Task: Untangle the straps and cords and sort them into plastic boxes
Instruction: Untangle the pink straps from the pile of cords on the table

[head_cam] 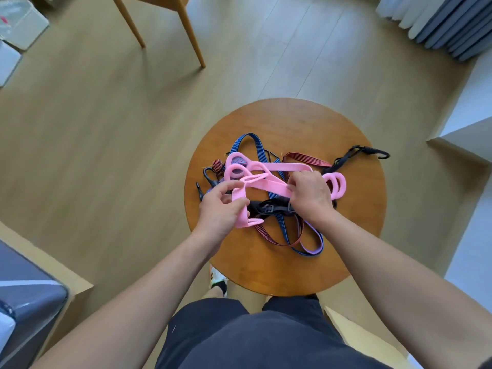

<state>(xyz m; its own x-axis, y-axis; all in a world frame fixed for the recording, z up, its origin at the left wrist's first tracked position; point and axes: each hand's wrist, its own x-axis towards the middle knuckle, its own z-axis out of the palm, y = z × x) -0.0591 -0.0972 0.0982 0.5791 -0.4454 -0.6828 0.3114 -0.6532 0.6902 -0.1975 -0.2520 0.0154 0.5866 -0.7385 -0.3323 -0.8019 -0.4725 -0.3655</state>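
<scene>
Pink looped strap [287,167] lies across the tangle of bungee cords [306,159] on the round wooden tabletop [292,267], pinched by the left grip [221,206] and grasped by the right grip [310,195].

The flat pink elastic band [277,182] passes under the right hand [310,194], whose fingertips curl out of sight, so the point of grip is concealed. The black webbing strap [271,207] with plastic buckles is covered at one end by that hand and at the other by the left hand [221,206]. How the striped blue cord [259,150] crosses beneath the pink band cannot be determined. The light wooden chair [190,30] is cut off by the top edge; legs only. A white shoe [218,279] is half hidden under the round wooden table [292,272].
</scene>
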